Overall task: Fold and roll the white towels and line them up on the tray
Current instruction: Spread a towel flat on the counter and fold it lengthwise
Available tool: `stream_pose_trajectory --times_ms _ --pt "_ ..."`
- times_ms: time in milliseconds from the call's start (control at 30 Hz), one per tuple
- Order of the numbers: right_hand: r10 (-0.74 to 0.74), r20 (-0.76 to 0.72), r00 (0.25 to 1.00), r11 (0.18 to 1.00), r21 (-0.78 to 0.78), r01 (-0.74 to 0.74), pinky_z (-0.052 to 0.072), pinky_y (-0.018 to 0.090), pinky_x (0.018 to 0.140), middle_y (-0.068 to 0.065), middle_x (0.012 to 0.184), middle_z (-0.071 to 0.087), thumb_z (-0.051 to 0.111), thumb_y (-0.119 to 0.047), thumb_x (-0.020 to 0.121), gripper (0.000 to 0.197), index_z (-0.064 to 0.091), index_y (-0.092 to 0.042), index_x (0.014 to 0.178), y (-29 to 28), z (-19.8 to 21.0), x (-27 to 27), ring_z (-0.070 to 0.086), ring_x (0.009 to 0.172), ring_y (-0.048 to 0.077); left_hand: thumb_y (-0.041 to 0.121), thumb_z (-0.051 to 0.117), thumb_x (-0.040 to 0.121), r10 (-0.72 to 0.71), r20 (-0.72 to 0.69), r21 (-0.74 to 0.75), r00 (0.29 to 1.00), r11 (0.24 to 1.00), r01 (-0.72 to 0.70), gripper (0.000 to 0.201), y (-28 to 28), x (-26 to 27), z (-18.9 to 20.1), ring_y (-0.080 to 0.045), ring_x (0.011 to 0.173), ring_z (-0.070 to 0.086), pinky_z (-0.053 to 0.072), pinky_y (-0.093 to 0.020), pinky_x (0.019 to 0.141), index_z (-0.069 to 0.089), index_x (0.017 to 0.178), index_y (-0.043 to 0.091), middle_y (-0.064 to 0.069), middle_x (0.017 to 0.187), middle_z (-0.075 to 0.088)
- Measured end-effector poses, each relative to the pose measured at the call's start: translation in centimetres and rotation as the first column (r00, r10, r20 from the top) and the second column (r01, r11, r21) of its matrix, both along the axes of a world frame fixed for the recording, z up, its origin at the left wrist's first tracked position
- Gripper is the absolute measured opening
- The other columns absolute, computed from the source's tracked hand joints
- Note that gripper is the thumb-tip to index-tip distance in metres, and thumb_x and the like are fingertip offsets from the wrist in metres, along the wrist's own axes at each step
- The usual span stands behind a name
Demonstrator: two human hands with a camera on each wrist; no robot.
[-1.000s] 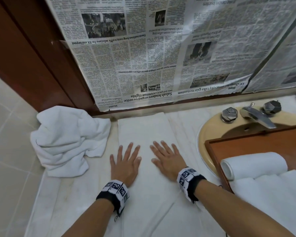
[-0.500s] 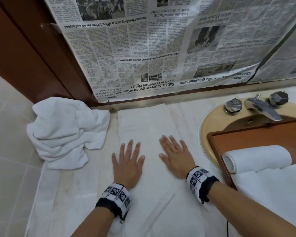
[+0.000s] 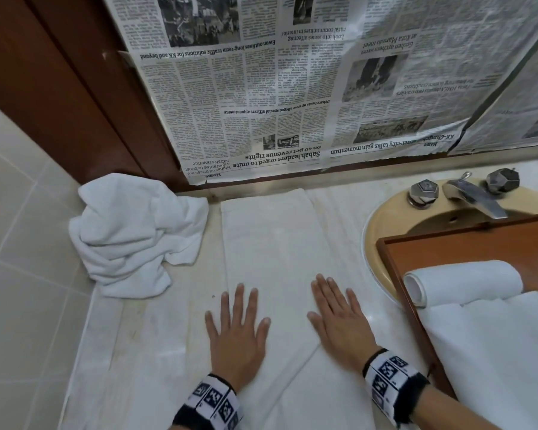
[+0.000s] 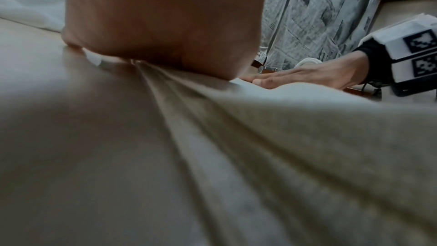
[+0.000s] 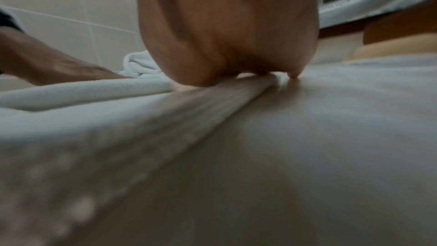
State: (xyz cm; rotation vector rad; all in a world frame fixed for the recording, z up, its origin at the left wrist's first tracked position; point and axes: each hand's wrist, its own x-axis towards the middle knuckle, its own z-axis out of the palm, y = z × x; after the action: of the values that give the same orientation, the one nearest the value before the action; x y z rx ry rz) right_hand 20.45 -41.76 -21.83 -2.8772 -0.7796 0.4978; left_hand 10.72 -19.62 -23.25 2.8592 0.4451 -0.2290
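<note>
So far, head view:
Done: one roll (image 3: 463,282) on tray (image 3: 448,243).
In work: folded towel (image 3: 267,243) flat on counter; left hand (image 3: 236,330) and right hand (image 3: 339,324) pressed on it, fingers straight.
Left: crumpled towel (image 3: 131,231) by the wall, untouched.

Left wrist view:
Palm: flat on cloth, holding nothing; cloth creased beneath.

Right wrist view:
Palm: flat along a folded edge. Rolling, judged: not begun.

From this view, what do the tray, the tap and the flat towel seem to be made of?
Tray: probably wood, reddish-brown with a smooth matte face and raised rim.
Tap: metal, grey and dulled, with faceted knobs.
Flat towel: white cotton-like terry; the right wrist view shows a nubby pile at its folded edge.
</note>
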Motion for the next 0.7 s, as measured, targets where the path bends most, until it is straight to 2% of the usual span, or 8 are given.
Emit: stream_pose_trajectory --times_ms 67,167,233,300,400,467,567,700 --pt "0.006 -0.001 1.000 1.000 -0.012 -0.006 0.010 0.043 0.116 0.002 0.164 0.018 0.008 -0.050 0.105 0.066 0.026 -0.013 0.156 0.4 0.1 1.0 0.023 0.150 0.019 0.061 0.016 0.101 0.008 -0.026 -0.017 1.000 1.000 -0.008 0.065 0.4 1.0 0.1 -0.022 0.152 0.006 0.003 -0.060 0.115 0.013 0.160 0.034 0.008 0.168 0.004" --pt "0.053 0.003 0.999 0.998 0.015 -0.053 -0.009 0.040 0.119 -0.005 0.164 -0.015 -0.014 -0.057 0.095 0.076 -0.005 -0.017 0.158 1.2 0.2 2.9 -0.010 0.152 0.013 0.066 0.004 0.096 0.029 -0.063 -0.049 0.998 0.998 -0.032 0.068 1.1 3.1 0.6 -0.020 0.153 -0.007 -0.002 -0.062 0.117 0.000 0.159 0.038 0.012 0.166 -0.013" --pt "0.040 0.001 0.999 0.999 0.035 -0.040 -0.016 0.038 0.119 -0.008 0.160 -0.025 -0.016 -0.058 0.089 0.077 -0.014 -0.020 0.156 1.8 0.3 4.4 -0.022 0.148 0.009 0.068 -0.008 0.089 0.035 -0.084 -0.056 0.996 0.998 -0.040 0.072 1.6 4.7 0.8 -0.019 0.152 -0.019 -0.007 -0.062 0.117 -0.014 0.156 0.041 0.016 0.161 -0.028" --pt "0.029 0.000 1.000 0.999 0.034 -0.029 -0.015 0.038 0.120 -0.008 0.161 -0.024 -0.015 -0.058 0.086 0.080 -0.013 -0.020 0.157 2.7 0.5 5.9 -0.021 0.149 0.009 0.068 -0.013 0.085 0.044 -0.088 -0.068 0.995 0.996 -0.050 0.074 2.1 6.4 1.1 -0.020 0.151 -0.023 -0.010 -0.062 0.118 -0.020 0.154 0.042 0.017 0.158 -0.033" --pt "0.027 -0.002 1.000 0.999 0.042 -0.027 -0.012 0.040 0.121 -0.008 0.162 -0.021 -0.015 -0.058 0.086 0.082 -0.010 -0.020 0.158 3.5 0.3 8.4 -0.018 0.150 0.009 0.067 -0.004 0.092 0.047 -0.102 -0.071 0.994 0.996 -0.054 0.069 3.0 9.0 1.3 -0.020 0.151 -0.022 -0.009 -0.061 0.118 -0.018 0.154 0.042 0.016 0.160 -0.031" --pt "0.030 -0.014 0.999 0.998 0.050 -0.029 -0.011 0.040 0.121 -0.008 0.163 -0.020 -0.010 -0.059 0.090 0.078 -0.010 -0.021 0.158 4.0 0.2 10.0 -0.017 0.150 0.009 0.063 0.004 0.099 0.052 -0.118 -0.071 0.992 0.996 -0.060 0.064 3.5 10.6 1.2 -0.021 0.151 -0.022 -0.008 -0.061 0.119 -0.018 0.155 0.041 0.016 0.160 -0.030" --pt "0.021 -0.034 0.999 0.999 0.044 -0.020 -0.011 0.041 0.122 -0.009 0.163 -0.021 0.008 -0.053 0.104 0.065 -0.011 -0.022 0.158 4.8 0.1 12.2 -0.018 0.150 0.008 0.062 0.006 0.100 0.076 -0.115 -0.073 0.991 0.994 -0.085 0.063 3.9 12.5 1.1 -0.021 0.151 -0.023 -0.009 -0.062 0.118 -0.019 0.154 0.042 0.017 0.160 -0.030" --pt "0.016 -0.068 0.998 0.997 0.071 -0.011 -0.008 0.041 0.123 -0.009 0.164 -0.017 0.015 -0.047 0.106 0.062 -0.008 -0.022 0.158 5.3 0.5 13.8 -0.016 0.151 0.008 0.063 0.008 0.100 0.088 -0.116 -0.069 0.989 0.993 -0.096 0.062 4.7 13.9 1.2 -0.020 0.152 -0.021 -0.010 -0.061 0.118 -0.015 0.155 0.044 0.019 0.161 -0.026"
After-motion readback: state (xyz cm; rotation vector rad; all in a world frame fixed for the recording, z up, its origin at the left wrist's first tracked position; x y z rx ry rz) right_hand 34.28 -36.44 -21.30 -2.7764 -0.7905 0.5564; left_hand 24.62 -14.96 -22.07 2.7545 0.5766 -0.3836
